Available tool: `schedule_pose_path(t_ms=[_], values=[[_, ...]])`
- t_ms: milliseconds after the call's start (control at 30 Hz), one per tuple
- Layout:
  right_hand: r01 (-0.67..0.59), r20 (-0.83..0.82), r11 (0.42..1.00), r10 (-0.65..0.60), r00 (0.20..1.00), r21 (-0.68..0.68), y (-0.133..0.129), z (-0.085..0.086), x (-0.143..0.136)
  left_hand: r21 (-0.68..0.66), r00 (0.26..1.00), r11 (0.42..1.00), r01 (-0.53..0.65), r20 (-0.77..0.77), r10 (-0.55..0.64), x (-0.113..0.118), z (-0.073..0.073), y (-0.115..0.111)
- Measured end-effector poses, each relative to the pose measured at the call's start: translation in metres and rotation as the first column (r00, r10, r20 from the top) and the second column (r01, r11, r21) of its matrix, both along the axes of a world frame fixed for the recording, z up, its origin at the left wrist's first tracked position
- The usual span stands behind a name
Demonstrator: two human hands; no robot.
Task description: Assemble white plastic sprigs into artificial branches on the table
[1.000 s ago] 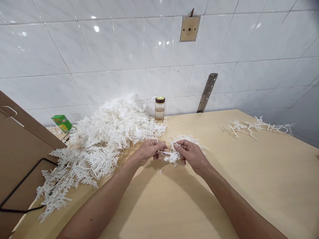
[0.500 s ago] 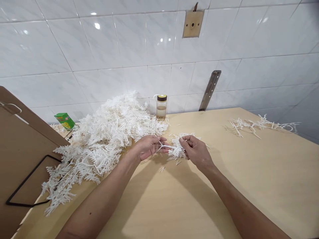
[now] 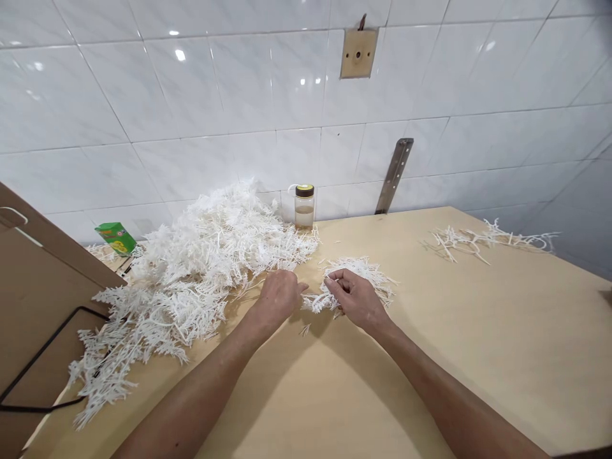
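My left hand point(image 3: 278, 296) and my right hand point(image 3: 356, 297) meet over a pale wooden table point(image 3: 478, 344). Between them they pinch a small white plastic sprig point(image 3: 317, 302) with thin needle-like branches, low over the table. Just behind my right hand lies a small heap of the same white sprigs point(image 3: 368, 273). A large pile of white sprigs point(image 3: 201, 261) spreads to the left of my left hand. One tiny loose white piece point(image 3: 304, 329) lies on the table in front of my hands.
A small jar with a dark lid point(image 3: 305, 206) stands by the tiled wall. A green carton point(image 3: 117, 237) sits at back left. A brown cardboard box point(image 3: 33, 306) with a black strap fills the left edge. Bare white stems point(image 3: 488, 238) lie far right.
Both hands have dropped lower towards the table with the sprig. My left hand has turned knuckles up. The view shifted slightly.
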State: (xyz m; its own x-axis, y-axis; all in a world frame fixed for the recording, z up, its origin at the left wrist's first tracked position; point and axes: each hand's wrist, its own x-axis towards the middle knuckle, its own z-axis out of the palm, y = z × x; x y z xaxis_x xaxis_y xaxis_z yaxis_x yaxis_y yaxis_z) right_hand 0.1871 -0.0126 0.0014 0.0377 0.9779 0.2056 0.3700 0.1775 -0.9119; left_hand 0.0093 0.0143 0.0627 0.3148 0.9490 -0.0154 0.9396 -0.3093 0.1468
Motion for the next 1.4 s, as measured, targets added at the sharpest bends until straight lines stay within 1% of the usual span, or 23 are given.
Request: schedule_pose_path(t_ms=[100,167,233,267,300,333,400,467,533,633,700,767,867,933,1000,1100,1167,1267,1333,1400], values=[[-0.010,0.000,1.000,0.010,1.000,0.012,0.000,-0.001,-0.001,0.131,0.999,0.990,0.054,0.000,-0.054,-0.003,-0.006,0.001],[-0.025,-0.010,0.999,0.025,1.000,0.023,0.000,-0.001,-0.002,0.202,0.988,0.969,0.139,0.037,-0.149,-0.005,-0.009,0.003],[-0.042,-0.031,0.999,0.042,0.999,0.028,0.000,-0.002,-0.002,0.176,0.947,0.952,0.252,0.158,-0.280,-0.007,-0.010,0.005],[-0.052,-0.045,0.998,0.053,0.998,0.024,0.000,-0.002,-0.002,0.144,0.912,0.944,0.296,0.252,-0.325,-0.007,-0.010,0.006],[-0.061,-0.062,0.998,0.062,0.996,0.017,0.001,-0.002,-0.002,0.102,0.869,0.939,0.330,0.355,-0.344,-0.007,-0.009,0.006],[-0.068,-0.083,0.998,0.068,0.994,0.009,0.001,-0.002,-0.002,0.051,0.827,0.936,0.349,0.452,-0.333,-0.007,-0.009,0.006],[-0.068,-0.131,0.998,0.067,0.989,-0.002,0.001,-0.001,-0.002,-0.069,0.768,0.929,0.365,0.586,-0.259,-0.008,-0.008,0.005],[-0.054,-0.179,0.999,0.051,0.983,-0.008,0.001,-0.001,-0.002,-0.187,0.749,0.908,0.375,0.639,-0.177,-0.007,-0.008,0.003],[-0.042,-0.211,0.999,0.037,0.977,-0.015,0.001,0.000,-0.002,-0.267,0.743,0.885,0.381,0.658,-0.122,-0.007,-0.009,0.002],[-0.056,-0.238,0.998,0.048,0.970,-0.025,0.000,0.002,-0.003,-0.318,0.712,0.866,0.385,0.699,-0.060,-0.005,-0.008,0.001],[-0.097,-0.273,0.995,0.086,0.958,-0.027,-0.001,0.004,-0.003,-0.322,0.682,0.869,0.376,0.731,-0.025,-0.005,-0.008,0.002],[-0.139,-0.341,0.989,0.114,0.933,-0.049,-0.001,0.007,-0.001,-0.327,0.649,0.873,0.360,0.761,0.017,-0.006,-0.009,0.004],[-0.172,-0.439,0.982,0.120,0.891,-0.079,-0.002,0.012,0.004,-0.369,0.581,0.859,0.354,0.806,0.108,-0.008,-0.010,0.007],[-0.187,-0.461,0.980,0.136,0.877,-0.067,-0.001,0.015,0.007,-0.396,0.531,0.844,0.360,0.831,0.164,-0.008,-0.010,0.008],[-0.193,-0.458,0.980,0.148,0.876,-0.054,-0.001,0.016,0.010,-0.415,0.500,0.837,0.357,0.842,0.204,-0.009,-0.010,0.009],[-0.167,-0.418,0.984,0.125,0.900,-0.065,0.000,0.015,0.011,-0.451,0.483,0.827,0.337,0.836,0.259,-0.009,-0.008,0.009],[-0.135,-0.363,0.989,0.102,0.926,-0.067,0.001,0.012,0.011,-0.476,0.476,0.810,0.342,0.831,0.288,-0.010,-0.007,0.010],[-0.077,-0.263,0.996,0.065,0.963,-0.036,0.002,0.008,0.009,-0.507,0.469,0.785,0.355,0.824,0.319,-0.012,-0.006,0.011],[-0.049,-0.206,0.999,0.047,0.977,-0.004,0.002,0.007,0.008,-0.516,0.458,0.779,0.356,0.823,0.336,-0.011,-0.005,0.010],[-0.040,-0.167,0.999,0.043,0.985,0.026,0.001,0.006,0.007,-0.515,0.436,0.784,0.348,0.829,0.350,-0.009,-0.005,0.008]])
